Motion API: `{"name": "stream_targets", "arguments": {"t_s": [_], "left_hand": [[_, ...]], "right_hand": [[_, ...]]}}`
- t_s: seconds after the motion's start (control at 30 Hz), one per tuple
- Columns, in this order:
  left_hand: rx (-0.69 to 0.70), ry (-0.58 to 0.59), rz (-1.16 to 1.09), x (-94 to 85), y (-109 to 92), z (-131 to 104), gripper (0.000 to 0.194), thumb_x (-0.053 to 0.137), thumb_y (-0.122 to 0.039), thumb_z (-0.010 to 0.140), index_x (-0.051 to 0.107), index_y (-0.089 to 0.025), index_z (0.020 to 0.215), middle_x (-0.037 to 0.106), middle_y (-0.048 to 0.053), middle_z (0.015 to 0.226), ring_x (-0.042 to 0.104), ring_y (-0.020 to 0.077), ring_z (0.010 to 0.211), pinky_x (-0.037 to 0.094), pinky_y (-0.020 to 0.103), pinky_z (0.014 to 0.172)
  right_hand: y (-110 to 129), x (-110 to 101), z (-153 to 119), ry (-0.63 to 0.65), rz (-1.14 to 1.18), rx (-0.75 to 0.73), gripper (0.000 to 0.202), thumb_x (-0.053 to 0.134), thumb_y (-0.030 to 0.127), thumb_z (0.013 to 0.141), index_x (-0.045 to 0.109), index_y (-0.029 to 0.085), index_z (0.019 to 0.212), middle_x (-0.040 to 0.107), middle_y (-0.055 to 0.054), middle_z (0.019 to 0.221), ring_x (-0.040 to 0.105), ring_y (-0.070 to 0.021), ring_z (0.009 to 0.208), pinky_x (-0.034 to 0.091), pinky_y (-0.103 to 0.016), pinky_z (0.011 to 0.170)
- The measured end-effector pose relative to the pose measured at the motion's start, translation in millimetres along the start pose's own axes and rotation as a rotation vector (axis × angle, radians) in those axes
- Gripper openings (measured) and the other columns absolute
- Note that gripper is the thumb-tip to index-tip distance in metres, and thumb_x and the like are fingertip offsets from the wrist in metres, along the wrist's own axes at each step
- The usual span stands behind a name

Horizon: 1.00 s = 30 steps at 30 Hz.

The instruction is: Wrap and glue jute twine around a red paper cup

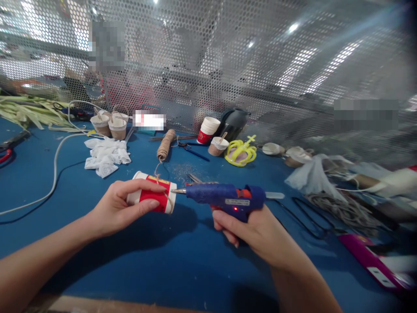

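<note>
The left hand [117, 205] holds a paper cup [149, 195] sideways, its inside hidden.

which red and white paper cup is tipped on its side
The paper cup held sideways in the left hand, at the tip of the blue glue gun; the other red and white ones stand in a stack near the mesh panel.

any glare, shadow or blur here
Head view: bright light streaks and spots across the perforated screen; soft dark shadow on the blue table below the paper cup and left hand; purple object at right blurred; glue gun fairly sharp.
</note>
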<state>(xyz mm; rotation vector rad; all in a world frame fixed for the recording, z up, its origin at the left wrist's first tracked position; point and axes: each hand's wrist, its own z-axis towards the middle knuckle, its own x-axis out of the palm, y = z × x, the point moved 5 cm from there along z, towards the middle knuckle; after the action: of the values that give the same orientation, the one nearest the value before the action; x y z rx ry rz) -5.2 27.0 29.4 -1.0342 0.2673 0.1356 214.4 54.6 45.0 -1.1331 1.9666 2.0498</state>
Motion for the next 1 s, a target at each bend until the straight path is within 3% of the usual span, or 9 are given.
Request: {"name": "stream_targets", "arguments": {"t_s": [0.1, 0.23, 0.43, 0.6, 1.0], "left_hand": [[0.064, 0.025, 0.024, 2.4, -4.8, -1.0, 0.017, 0.061, -0.013, 0.074, 0.066, -0.015, 0.09, 0.069, -0.001, 0.062, 0.043, 0.0027, 0.035, 0.033, 0.013, 0.034], [0.101, 0.043, 0.037, 3.1, -8.6, -0.6, 0.02, 0.059, -0.01, 0.075, 0.065, -0.015, 0.093, 0.071, 0.001, 0.069, 0.053, 0.005, 0.043, 0.039, 0.012, 0.039], [0.129, 0.029, 0.059, 1.6, -6.8, -0.3, 0.022, 0.059, -0.008, 0.075, 0.063, -0.016, 0.094, 0.071, 0.0, 0.069, 0.05, 0.0034, 0.041, 0.037, 0.011, 0.038], [0.139, 0.051, 0.052, 1.0, -8.6, -2.3, 0.02, 0.06, -0.009, 0.075, 0.064, -0.015, 0.094, 0.072, 0.001, 0.07, 0.055, 0.0053, 0.046, 0.041, 0.011, 0.042], [-0.075, -0.044, -0.021, -2.7, 3.4, -1.1, 0.017, 0.062, -0.023, 0.074, 0.067, -0.015, 0.088, 0.07, 0.004, 0.075, 0.053, 0.0086, 0.05, 0.041, 0.017, 0.044]], "right_hand": [[0.1, -2.3, 2.4, -0.029, -0.003, 0.011, 0.031, 0.053, 0.044, 0.077, 0.054, 0.016, 0.063, 0.049, 0.002, 0.046, 0.045, -0.0074, 0.04, 0.041, -0.02, 0.04], [1.7, -3.1, 3.1, -0.044, -0.01, 0.017, 0.033, 0.053, 0.044, 0.076, 0.053, 0.016, 0.06, 0.047, 0.003, 0.042, 0.044, -0.0071, 0.039, 0.04, -0.02, 0.04], [2.5, -3.3, -0.7, -0.007, -0.001, 0.024, 0.032, 0.054, 0.045, 0.075, 0.053, 0.016, 0.062, 0.049, 0.003, 0.046, 0.044, -0.0068, 0.039, 0.041, -0.019, 0.04], [2.6, -5.8, -0.1, -0.055, -0.034, 0.019, 0.034, 0.052, 0.044, 0.077, 0.052, 0.016, 0.057, 0.046, 0.004, 0.041, 0.043, -0.0068, 0.038, 0.039, -0.02, 0.041], [7.5, -1.7, -6.0, -0.03, 0.027, 0.017, 0.026, 0.054, 0.042, 0.076, 0.051, 0.019, 0.064, 0.05, 0.003, 0.05, 0.042, -0.0067, 0.039, 0.039, -0.021, 0.041]]}}
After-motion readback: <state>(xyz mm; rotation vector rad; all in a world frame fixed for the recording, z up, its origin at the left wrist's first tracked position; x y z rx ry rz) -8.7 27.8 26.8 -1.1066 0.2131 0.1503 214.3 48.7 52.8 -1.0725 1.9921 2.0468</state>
